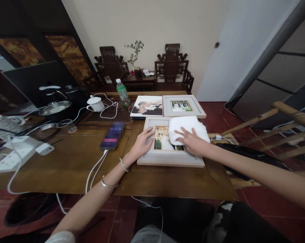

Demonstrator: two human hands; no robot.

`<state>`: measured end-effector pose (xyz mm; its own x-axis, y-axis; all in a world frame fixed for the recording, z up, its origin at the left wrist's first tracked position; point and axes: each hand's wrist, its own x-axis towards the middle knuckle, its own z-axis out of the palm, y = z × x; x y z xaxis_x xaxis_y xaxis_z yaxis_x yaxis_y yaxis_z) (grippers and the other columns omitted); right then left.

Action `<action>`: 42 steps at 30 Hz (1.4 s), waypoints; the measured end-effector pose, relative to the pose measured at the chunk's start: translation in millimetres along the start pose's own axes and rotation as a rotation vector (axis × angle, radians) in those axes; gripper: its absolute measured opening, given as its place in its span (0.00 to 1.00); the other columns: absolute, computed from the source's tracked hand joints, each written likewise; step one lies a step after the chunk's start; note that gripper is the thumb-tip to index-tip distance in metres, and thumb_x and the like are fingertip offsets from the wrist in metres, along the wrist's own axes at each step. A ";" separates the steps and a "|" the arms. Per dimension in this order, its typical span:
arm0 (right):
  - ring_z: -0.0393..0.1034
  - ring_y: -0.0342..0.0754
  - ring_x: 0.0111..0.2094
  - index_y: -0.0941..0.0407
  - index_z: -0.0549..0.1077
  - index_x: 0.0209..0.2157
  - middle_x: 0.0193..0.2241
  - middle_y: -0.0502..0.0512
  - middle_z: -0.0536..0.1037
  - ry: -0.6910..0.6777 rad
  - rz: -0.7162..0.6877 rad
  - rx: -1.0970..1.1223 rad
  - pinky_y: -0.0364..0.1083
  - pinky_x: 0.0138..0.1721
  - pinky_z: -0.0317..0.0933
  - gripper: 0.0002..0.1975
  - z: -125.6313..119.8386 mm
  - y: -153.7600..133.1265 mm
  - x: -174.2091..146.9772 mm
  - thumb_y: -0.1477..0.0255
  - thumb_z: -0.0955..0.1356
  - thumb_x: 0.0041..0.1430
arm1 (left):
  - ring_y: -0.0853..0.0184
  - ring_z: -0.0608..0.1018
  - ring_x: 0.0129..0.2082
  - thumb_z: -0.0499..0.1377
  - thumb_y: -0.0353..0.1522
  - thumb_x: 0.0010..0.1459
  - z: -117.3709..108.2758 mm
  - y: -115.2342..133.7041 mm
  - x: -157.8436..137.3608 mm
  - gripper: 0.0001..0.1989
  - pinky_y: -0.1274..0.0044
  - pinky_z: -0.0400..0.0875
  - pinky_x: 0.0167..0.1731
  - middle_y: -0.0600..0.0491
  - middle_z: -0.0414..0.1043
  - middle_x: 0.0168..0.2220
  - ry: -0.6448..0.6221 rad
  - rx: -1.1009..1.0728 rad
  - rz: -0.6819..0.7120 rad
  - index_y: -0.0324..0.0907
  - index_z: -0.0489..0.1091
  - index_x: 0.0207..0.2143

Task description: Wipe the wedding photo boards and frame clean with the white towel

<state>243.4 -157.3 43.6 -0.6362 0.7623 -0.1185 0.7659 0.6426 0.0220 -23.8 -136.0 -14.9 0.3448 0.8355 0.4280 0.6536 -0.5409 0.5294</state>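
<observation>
A framed photo [171, 161] with a pale wooden border lies flat on the table before me. My left hand [142, 143] rests on its left edge, fingers stretched out and lying on the border. With my right hand [191, 141] I hold a folded white towel [186, 125] against the right part of the frame, pressing it from above with spread fingers. The towel covers the upper right of the photo. Just behind lie a second framed photo [196, 112] and, to its left, a white-edged photo print or album [146, 105].
Left of the frame, a phone [112, 135] lies plugged into a white cable. Farther left are a power strip [16, 157], a lidded white cup [95, 104] and a pot [55, 111]. A green-labelled bottle [122, 92] stands behind. A bamboo chair [290, 111] is at right.
</observation>
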 end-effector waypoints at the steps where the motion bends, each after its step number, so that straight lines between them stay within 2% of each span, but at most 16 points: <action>1: 0.40 0.69 0.65 0.58 0.69 0.54 0.64 0.64 0.54 -0.008 -0.005 -0.005 0.78 0.52 0.45 0.34 -0.7 -4.1 -2.3 0.89 0.58 0.45 | 0.59 0.68 0.58 0.52 0.34 0.60 0.9 -0.9 -0.4 0.17 0.63 0.61 0.59 0.45 0.65 0.58 -0.003 -0.005 -0.001 0.40 0.70 0.50; 4: 0.40 0.70 0.65 0.58 0.69 0.54 0.64 0.64 0.53 -0.052 -0.031 -0.012 0.77 0.53 0.44 0.33 -5.3 -24.3 -14.9 0.89 0.60 0.45 | 0.59 0.65 0.60 0.50 0.34 0.62 3.1 -3.1 -2.0 0.19 0.63 0.58 0.60 0.44 0.61 0.61 -0.021 -0.006 -0.004 0.39 0.69 0.52; 8: 0.38 0.69 0.65 0.57 0.68 0.54 0.66 0.63 0.49 -0.109 -0.088 -0.015 0.75 0.55 0.44 0.32 -10.5 -55.8 -38.4 0.87 0.62 0.46 | 0.57 0.57 0.65 0.49 0.36 0.62 4.6 -4.2 -3.5 0.22 0.63 0.53 0.63 0.40 0.55 0.63 -0.047 0.046 -0.008 0.34 0.64 0.55; 11: 0.37 0.68 0.65 0.57 0.67 0.55 0.66 0.61 0.48 -0.134 -0.100 -0.005 0.74 0.56 0.46 0.33 -11.4 -64.3 -46.5 0.86 0.62 0.46 | 0.56 0.55 0.65 0.49 0.36 0.63 4.8 -3.8 -3.3 0.23 0.63 0.51 0.63 0.38 0.53 0.64 -0.057 0.069 -0.013 0.32 0.62 0.56; 14: 0.40 0.67 0.65 0.57 0.66 0.56 0.66 0.61 0.51 -0.112 -0.090 -0.016 0.73 0.55 0.48 0.32 -11.4 -53.6 -38.0 0.87 0.60 0.47 | 0.55 0.55 0.65 0.49 0.35 0.63 4.1 -3.6 -2.1 0.24 0.62 0.50 0.63 0.36 0.54 0.63 -0.082 0.095 -0.011 0.30 0.62 0.57; 17: 0.42 0.69 0.64 0.59 0.66 0.56 0.65 0.64 0.52 -0.081 -0.014 -0.072 0.75 0.53 0.48 0.32 -12.2 -28.3 -14.7 0.88 0.59 0.48 | 0.54 0.55 0.65 0.47 0.36 0.63 3.7 -4.6 -1.2 0.25 0.62 0.50 0.63 0.35 0.56 0.62 -0.118 0.135 0.001 0.28 0.61 0.57; 22: 0.41 0.70 0.64 0.61 0.64 0.57 0.65 0.67 0.50 0.029 0.075 -0.172 0.73 0.54 0.49 0.32 -11.9 15.1 30.0 0.88 0.59 0.50 | 0.58 0.56 0.65 0.45 0.36 0.65 4.9 -7.9 -1.8 0.24 0.62 0.52 0.63 0.40 0.58 0.62 -0.078 0.114 -0.006 0.33 0.61 0.58; 25: 0.40 0.73 0.64 0.61 0.64 0.57 0.65 0.68 0.49 0.028 0.087 -0.201 0.74 0.53 0.48 0.31 -5.2 20.4 42.6 0.88 0.59 0.51 | 0.58 0.57 0.65 0.45 0.36 0.64 4.9 -8.6 -2.1 0.24 0.62 0.52 0.63 0.39 0.59 0.61 -0.071 0.099 -0.014 0.32 0.61 0.58; 30: 0.39 0.73 0.64 0.59 0.67 0.56 0.65 0.67 0.49 -0.021 0.030 -0.197 0.74 0.54 0.46 0.32 2.1 -13.2 25.2 0.89 0.60 0.48 | 0.57 0.56 0.65 0.45 0.36 0.64 5.9 -9.4 -1.9 0.25 0.63 0.52 0.63 0.37 0.59 0.61 -0.078 0.114 -0.015 0.29 0.61 0.57; 37: 0.42 0.70 0.64 0.58 0.66 0.57 0.65 0.64 0.51 -0.213 -0.114 0.033 0.71 0.55 0.51 0.30 -28.7 -77.9 -22.7 0.85 0.61 0.50 | 0.58 0.56 0.65 0.42 0.35 0.65 7.3 -8.9 -1.8 0.24 0.61 0.52 0.63 0.39 0.58 0.62 -0.082 0.141 0.005 0.30 0.60 0.58; 39: 0.42 0.69 0.64 0.58 0.65 0.57 0.66 0.62 0.50 -0.244 -0.166 0.057 0.69 0.55 0.52 0.30 -33.4 -90.4 -25.0 0.85 0.61 0.51 | 0.58 0.55 0.65 0.41 0.35 0.66 6.2 -6.9 -1.3 0.25 0.62 0.51 0.63 0.38 0.58 0.62 -0.096 0.141 -0.001 0.28 0.61 0.58; 42: 0.41 0.68 0.64 0.58 0.65 0.57 0.66 0.62 0.50 -0.204 -0.194 0.036 0.70 0.56 0.51 0.30 -28.9 -98.7 -15.8 0.85 0.62 0.52 | 0.60 0.55 0.65 0.40 0.36 0.66 4.7 -3.7 -0.5 0.26 0.63 0.50 0.64 0.38 0.57 0.62 -0.096 0.089 -0.042 0.28 0.60 0.58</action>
<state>175.2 -230.6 71.9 -0.7421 0.5917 -0.3148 0.6368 0.7690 -0.0558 -23.2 -133.9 -20.4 0.3757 0.8649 0.3328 0.7247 -0.4980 0.4763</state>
